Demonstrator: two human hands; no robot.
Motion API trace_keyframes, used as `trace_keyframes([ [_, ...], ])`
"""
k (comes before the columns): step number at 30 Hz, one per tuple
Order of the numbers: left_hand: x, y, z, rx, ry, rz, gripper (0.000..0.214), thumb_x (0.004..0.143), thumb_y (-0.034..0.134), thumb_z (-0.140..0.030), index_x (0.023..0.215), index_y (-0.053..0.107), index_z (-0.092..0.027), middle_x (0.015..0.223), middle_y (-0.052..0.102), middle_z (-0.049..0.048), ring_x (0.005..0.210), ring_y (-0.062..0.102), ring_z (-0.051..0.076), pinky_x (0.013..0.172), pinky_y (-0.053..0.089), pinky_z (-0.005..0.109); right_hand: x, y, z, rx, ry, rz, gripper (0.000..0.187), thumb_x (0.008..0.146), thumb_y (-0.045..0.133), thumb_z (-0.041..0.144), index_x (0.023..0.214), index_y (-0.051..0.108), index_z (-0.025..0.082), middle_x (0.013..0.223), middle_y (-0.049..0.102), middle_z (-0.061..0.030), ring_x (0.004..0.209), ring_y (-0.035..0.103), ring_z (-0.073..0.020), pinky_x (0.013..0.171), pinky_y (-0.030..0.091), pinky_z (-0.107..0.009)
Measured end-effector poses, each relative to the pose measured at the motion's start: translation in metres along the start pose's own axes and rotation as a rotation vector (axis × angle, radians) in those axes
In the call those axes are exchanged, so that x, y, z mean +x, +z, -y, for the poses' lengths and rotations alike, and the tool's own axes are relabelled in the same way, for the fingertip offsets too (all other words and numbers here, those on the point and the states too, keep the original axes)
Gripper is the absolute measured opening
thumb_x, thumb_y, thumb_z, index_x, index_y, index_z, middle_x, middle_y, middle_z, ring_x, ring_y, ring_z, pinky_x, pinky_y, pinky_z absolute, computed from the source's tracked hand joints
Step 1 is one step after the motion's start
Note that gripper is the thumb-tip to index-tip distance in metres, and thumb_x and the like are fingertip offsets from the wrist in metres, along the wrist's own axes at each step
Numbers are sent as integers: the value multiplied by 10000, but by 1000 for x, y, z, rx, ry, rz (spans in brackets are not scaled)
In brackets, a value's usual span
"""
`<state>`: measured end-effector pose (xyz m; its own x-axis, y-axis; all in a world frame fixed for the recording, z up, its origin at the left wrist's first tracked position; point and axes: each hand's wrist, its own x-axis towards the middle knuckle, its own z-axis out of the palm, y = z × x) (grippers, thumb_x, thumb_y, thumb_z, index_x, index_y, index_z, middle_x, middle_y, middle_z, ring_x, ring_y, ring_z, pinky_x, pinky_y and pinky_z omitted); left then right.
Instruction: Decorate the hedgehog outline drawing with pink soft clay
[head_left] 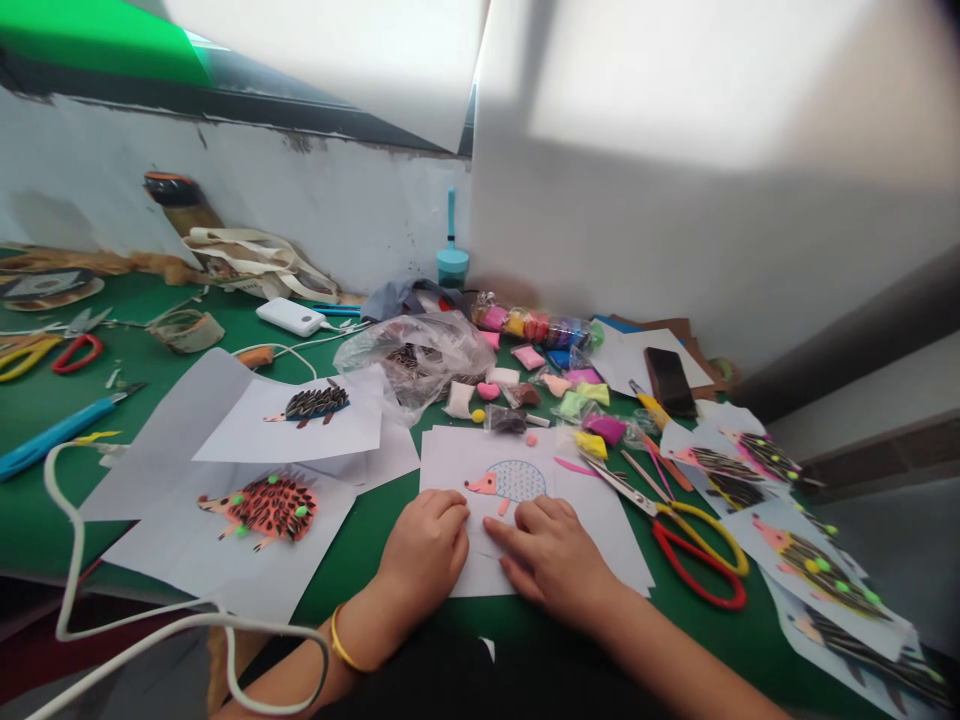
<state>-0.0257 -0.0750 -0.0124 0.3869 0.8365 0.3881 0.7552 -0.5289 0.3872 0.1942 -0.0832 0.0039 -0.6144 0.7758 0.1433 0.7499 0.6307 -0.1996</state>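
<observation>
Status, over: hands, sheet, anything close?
Left hand curled on hedgehog sheet. Right hand flat on it. Scissors beside right hand, apart.

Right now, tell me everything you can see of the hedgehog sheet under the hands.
The sheet is white paper lying flat on the green table. It bears a hedgehog outline: the head is filled in pink and the dotted bluish body is bare. The curled left hand and the flatter right hand rest on its lower half. Scissors overlap its right edge.
</observation>
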Motion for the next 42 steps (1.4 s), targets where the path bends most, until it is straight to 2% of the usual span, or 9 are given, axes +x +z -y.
trace_keyframes([
  [5, 1, 0, 1, 3, -2, 10, 202, 812, 534, -61, 930, 654, -173, 1010, 667, 84, 944, 602, 245, 855, 532, 432, -9, -1, -3, 30, -14, -32, 316, 930, 561, 342, 1240, 620, 323, 910, 594, -42, 871, 466, -218, 780, 286, -370],
  [12, 0, 0, 0, -1, -28, 44, 196, 838, 523, -74, 951, 655, -166, 1036, 665, 80, 969, 593, 246, 875, 523, 438, 7, 5, 5, 9, 31, 27, 485, 914, 579, 395, 1382, 514, 289, 1059, 614, -77, 974, 481, -261, 853, 309, -406],
  [19, 1, 0, 0, 0, -5, 48, 188, 828, 538, -72, 940, 653, -168, 1015, 662, 79, 951, 591, 246, 872, 520, 435, 1, 0, 0, 85, 86, 3, 443, 905, 574, 291, 1344, 548, 237, 1025, 626, -73, 947, 496, -247, 856, 331, -396],
  [24, 1, 0, 0, -2, -14, 44, 195, 826, 541, -68, 948, 655, -170, 1019, 661, 73, 959, 593, 241, 870, 521, 429, 4, 5, 3, 48, 45, -21, 417, 903, 577, 298, 1312, 569, 214, 1015, 633, -78, 945, 497, -247, 841, 321, -396],
  [31, 1, 0, 0, -6, -17, 49, 193, 841, 523, -77, 943, 658, -170, 1021, 659, 81, 960, 587, 237, 872, 519, 430, 5, 14, 3, -31, 8, -44, 391, 919, 568, 322, 1300, 574, 234, 979, 632, -70, 913, 491, -242, 803, 298, -390],
  [42, 1, -1, -1, -3, -26, 48, 176, 842, 533, -77, 933, 654, -165, 1019, 660, 77, 959, 590, 244, 866, 521, 436, 1, 16, 2, -38, -35, -86, 381, 938, 548, 354, 1297, 574, 229, 952, 628, -64, 888, 478, -237, 796, 290, -389],
])
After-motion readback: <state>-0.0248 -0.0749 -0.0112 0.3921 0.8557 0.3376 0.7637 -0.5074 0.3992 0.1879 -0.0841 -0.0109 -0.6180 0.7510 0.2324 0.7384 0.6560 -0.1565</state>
